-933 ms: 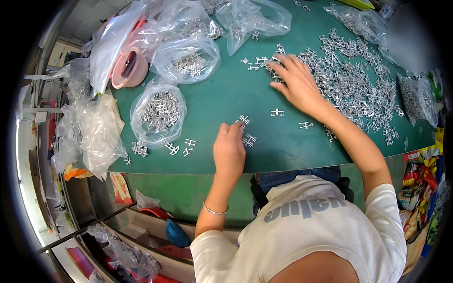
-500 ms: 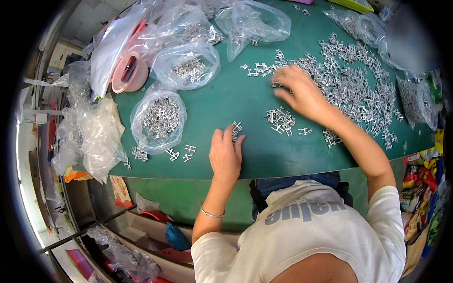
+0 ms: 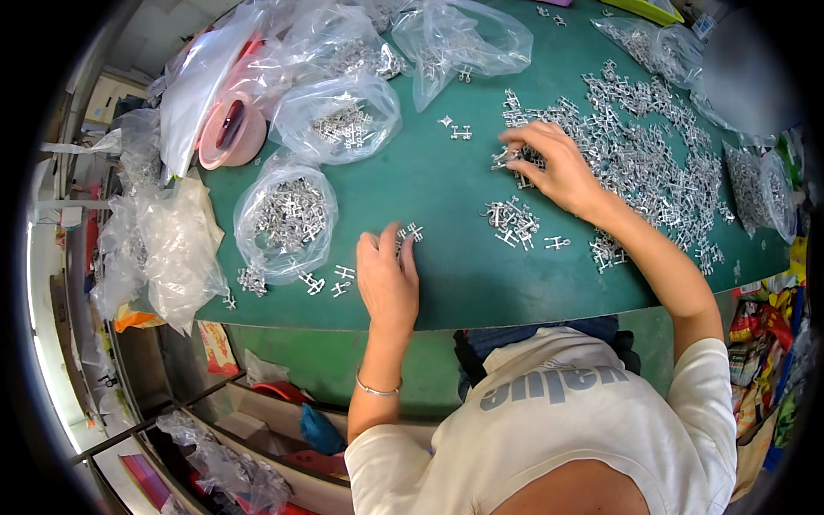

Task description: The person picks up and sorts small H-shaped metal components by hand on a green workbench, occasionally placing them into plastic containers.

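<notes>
Fingers [image 3: 389, 236] bent on both hands, we work low over the green desk [image 3: 438, 184]. At the left, a clear bag [image 3: 244, 219] with its mouth spread holds silvery pieces, and a few loose pieces [image 3: 340, 289] lie between it and our left hand [image 3: 388, 279]; we do well to steer the knuckles around them. Our left fingers grasp some small metal pieces [image 3: 414, 233] whose ends poke out past the thumb; how many sit inside is hidden. A light, even squeeze seems best, since the prongs could snag. Farther right, a small pile [image 3: 512, 221] sits on the desk with a single piece [image 3: 557, 243] just beside it, and we are wise to give both some room. Beyond them, our right hand [image 3: 562, 176] arches over pieces at the left edge of the big heap [image 3: 652, 163]; thumb and forefinger stand apart, and we cannot tell whether they grip anything. Working at that thin fringe, fingertips close to the desk, should free pieces without dragging the tangle.
</notes>
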Demonstrator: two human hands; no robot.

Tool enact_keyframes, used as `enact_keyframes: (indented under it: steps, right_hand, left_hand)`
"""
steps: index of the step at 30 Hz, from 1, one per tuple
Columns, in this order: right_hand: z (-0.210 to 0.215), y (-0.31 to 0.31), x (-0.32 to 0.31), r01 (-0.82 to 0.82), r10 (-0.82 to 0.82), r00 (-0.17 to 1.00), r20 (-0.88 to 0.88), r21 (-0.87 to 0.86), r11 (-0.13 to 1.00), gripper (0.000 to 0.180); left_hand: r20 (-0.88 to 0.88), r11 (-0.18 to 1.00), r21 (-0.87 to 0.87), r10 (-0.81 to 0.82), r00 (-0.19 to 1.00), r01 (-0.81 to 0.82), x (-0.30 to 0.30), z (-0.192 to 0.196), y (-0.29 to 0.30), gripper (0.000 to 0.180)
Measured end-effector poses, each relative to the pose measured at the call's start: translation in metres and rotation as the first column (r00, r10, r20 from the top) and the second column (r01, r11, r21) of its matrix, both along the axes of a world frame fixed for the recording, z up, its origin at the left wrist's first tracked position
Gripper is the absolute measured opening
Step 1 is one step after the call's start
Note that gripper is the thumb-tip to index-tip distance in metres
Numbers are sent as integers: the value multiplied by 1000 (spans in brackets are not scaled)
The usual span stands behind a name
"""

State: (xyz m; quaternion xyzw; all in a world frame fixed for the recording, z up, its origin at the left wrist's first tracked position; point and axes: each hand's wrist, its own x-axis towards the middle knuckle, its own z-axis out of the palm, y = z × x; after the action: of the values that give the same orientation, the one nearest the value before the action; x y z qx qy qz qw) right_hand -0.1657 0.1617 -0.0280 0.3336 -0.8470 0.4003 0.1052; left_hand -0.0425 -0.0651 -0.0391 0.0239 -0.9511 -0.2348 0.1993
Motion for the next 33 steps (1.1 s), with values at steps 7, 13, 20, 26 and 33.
enact_keyframes:
  steps: [7,13,20,26,33]
  right_hand:
    - [1,11,42,-112,105,936,-337,-1,994,18]
    - [-3,17,62,-287,284,880,-380,51,957,27]
    - [11,15,75,184,227,728,647,-504,844,22]
    - [12,15,72,142,239,617,750,-404,904,13]
    - [27,25,66,-63,226,784,579,-288,956,9]
  left_hand:
    - [231,619,785,-332,915,27,-1,7,35,14]
    - [249,27,964,-439,864,-264,3,6,75,16]
    - [210,421,906,-355,911,-45,8,9,77,10]
    - [145,674,730,-309,940,110,11,20,81,12]
    - [39,755,601,-357,933,264,18,20,78,12]
